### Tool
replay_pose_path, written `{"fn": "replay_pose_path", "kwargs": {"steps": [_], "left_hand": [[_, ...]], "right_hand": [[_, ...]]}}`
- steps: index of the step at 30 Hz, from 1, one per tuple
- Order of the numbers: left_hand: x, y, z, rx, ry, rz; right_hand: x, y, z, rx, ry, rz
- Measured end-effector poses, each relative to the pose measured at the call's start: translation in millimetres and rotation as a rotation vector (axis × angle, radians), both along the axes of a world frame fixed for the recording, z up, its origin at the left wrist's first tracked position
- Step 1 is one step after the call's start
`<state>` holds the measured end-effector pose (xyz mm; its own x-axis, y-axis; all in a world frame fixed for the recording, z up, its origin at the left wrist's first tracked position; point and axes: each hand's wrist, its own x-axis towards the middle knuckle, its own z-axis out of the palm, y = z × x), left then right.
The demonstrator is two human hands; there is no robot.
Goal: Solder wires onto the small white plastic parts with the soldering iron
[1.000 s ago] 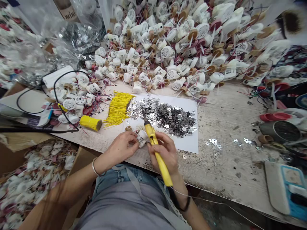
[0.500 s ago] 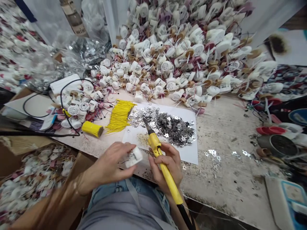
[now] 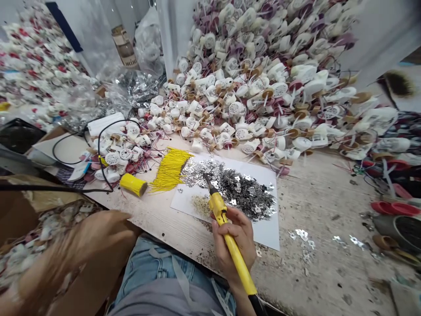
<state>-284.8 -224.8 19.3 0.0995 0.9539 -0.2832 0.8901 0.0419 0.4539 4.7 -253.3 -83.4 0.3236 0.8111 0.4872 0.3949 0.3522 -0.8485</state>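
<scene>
My right hand (image 3: 235, 243) is wrapped round the yellow handle of a soldering iron (image 3: 217, 205). Its dark tip points away from me, over a heap of small metal plates (image 3: 246, 195) on a white paper sheet (image 3: 268, 235). Off to the left, my left hand (image 3: 101, 235) is smeared by motion above a cardboard box (image 3: 98, 281) of white plastic parts (image 3: 24, 263). Its fingers are too blurred to show whether anything is in them. Cut yellow wires (image 3: 173, 169) lie spread beside the metal plates, with a tied yellow wire bundle (image 3: 133, 184) to their left.
A large pile of white plastic assemblies with thin wires (image 3: 243, 109) covers the back of the table. A black cable (image 3: 98, 149) loops at the left. Loose metal plates (image 3: 302, 237) lie right of the paper, and a dark round tin (image 3: 399, 230) stands at the right edge.
My left hand has moved left from beside the iron to above the box; the white plastic part it held is no longer visible. My right hand still holds the iron. The view has shifted.
</scene>
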Motion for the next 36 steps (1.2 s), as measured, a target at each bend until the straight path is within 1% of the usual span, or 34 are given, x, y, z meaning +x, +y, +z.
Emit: {"fn": "replay_pose_path", "kwargs": {"steps": [1,2,3,4,5,6,7,8,10,11,13,15,18,20,21,23,24,26,29,30,31,32,33,35,36], "left_hand": [[26,15,-6.5,-0.024,-0.012,-0.067],[51,31,-12.6,-0.091,-0.005,-0.22],[74,50,-18.2,-0.119,0.002,-0.342],[95,70,-23.5,-0.096,0.005,-0.422],[114,91,-28.7,-0.019,0.007,-0.463],[131,112,-33.9,0.107,0.012,-0.427],[146,132,-39.2,0.235,0.02,-0.357],[159,151,-44.5,0.307,0.041,-0.292],[178,179,-53.9,0.336,0.116,-0.176],[184,189,-57.2,0.314,0.153,-0.145],[190,200,-59.9,0.269,0.168,-0.125],[189,203,-56.5,0.283,0.068,-0.116],[180,200,-44.2,0.35,-0.201,-0.031],[173,194,-35.0,0.335,-0.394,0.006],[169,190,-30.9,0.306,-0.488,-0.001],[163,179,-23.8,0.198,-0.643,-0.06],[160,172,-21.0,0.111,-0.696,-0.108],[156,154,-17.9,-0.15,-0.759,-0.234],[155,128,-22.0,-0.644,-0.752,-0.474],[157,120,-25.5,-0.758,-0.711,-0.553],[159,113,-29.5,-0.815,-0.644,-0.629],[161,107,-33.5,-0.802,-0.554,-0.691],[162,101,-36.8,-0.737,-0.453,-0.736],[162,92,-40.0,-0.541,-0.283,-0.777],[160,87,-39.7,-0.436,-0.23,-0.769]], "right_hand": [[1,0,0.6,0.0,-0.012,-0.01],[2,-1,1.2,0.0,-0.024,-0.018],[3,-2,1.7,0.001,-0.036,-0.027],[4,-4,2.3,0.001,-0.05,-0.034],[4,-6,2.8,-0.002,-0.063,-0.042],[4,-8,3.4,-0.005,-0.075,-0.051],[4,-10,4.0,-0.01,-0.083,-0.059],[3,-11,4.6,-0.013,-0.087,-0.067],[2,-15,5.7,-0.016,-0.093,-0.084],[2,-17,5.9,-0.017,-0.096,-0.094],[3,-19,5.6,-0.025,-0.1,-0.111],[6,-21,4.0,-0.03,-0.095,-0.121],[12,-22,0.7,-0.021,-0.074,-0.128],[15,-23,-0.2,-0.01,-0.063,-0.137],[16,-24,0.2,-0.004,-0.058,-0.145],[17,-24,3.3,0.017,-0.039,-0.168],[17,-25,5.6,0.03,-0.022,-0.182],[17,-24,10.9,0.06,0.018,-0.217],[16,-21,15.6,0.079,0.032,-0.239],[16,-18,15.3,0.079,0.013,-0.221],[15,-16,13.9,0.078,-0.017,-0.185],[14,-13,11.6,0.075,-0.054,-0.134],[14,-11,8.6,0.068,-0.091,-0.078],[14,-7,1.9,0.041,-0.14,0.019],[14,-6,-1.0,0.028,-0.156,0.054]]}}
